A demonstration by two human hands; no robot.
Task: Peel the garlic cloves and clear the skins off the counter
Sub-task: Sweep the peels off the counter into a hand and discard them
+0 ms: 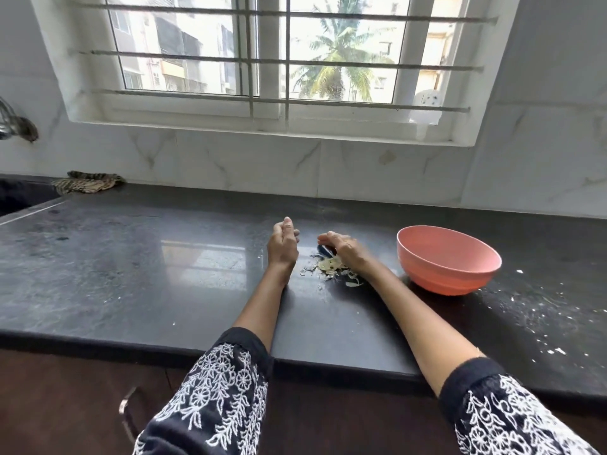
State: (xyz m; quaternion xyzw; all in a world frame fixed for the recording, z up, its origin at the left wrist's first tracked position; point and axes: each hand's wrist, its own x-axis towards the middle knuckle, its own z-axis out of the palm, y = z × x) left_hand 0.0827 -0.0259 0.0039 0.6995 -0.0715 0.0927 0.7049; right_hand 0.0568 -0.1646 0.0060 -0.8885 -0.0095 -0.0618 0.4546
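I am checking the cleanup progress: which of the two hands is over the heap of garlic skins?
The right hand: it lies over the garlic skins, next to the pink bowl. The left hand is beside the heap, over bare counter.

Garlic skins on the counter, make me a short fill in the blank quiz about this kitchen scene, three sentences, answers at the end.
1. The bowl beside the right hand is ____ in colour.
2. The pile of garlic skins lies on the dark counter between the two ____.
3. The folded cloth lies at the counter's far ____ corner, near the sink.

Answers: pink; hands; left
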